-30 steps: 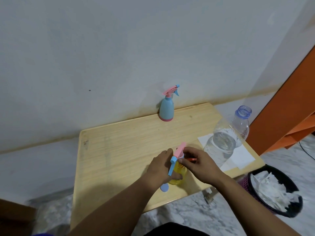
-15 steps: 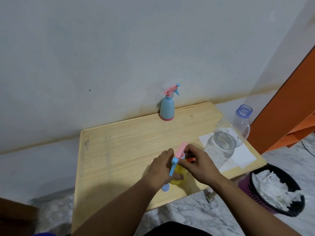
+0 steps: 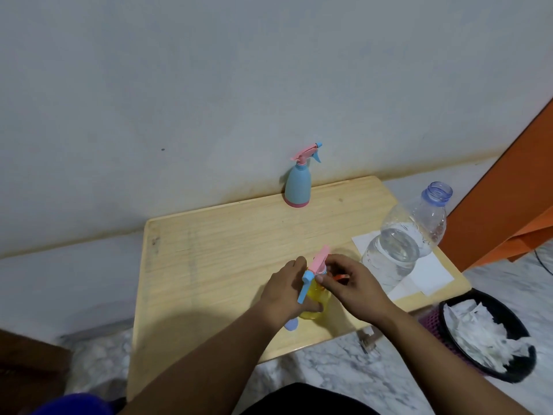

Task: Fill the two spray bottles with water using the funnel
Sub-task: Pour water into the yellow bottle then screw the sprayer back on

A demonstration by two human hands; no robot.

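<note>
Head view: your left hand [image 3: 284, 290] wraps the yellow spray bottle [image 3: 314, 301] near the table's [image 3: 209, 250] front edge; right hand [image 3: 351, 287] fingers pinch its pink spray head [image 3: 318, 260]. Blue spray bottle [image 3: 297, 187] stands at twelve o'clock, water bottle [image 3: 398, 250] at two.

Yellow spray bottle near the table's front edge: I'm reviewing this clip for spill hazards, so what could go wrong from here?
1. The yellow spray bottle stands close to the table front edge; twisting its pink sprayer head with the right hand could tip it off if the left hand slips.
2. The uncapped water bottle stands just beside the right hand and is partly full; a bump could likely spill it over the paper and the table.
</note>
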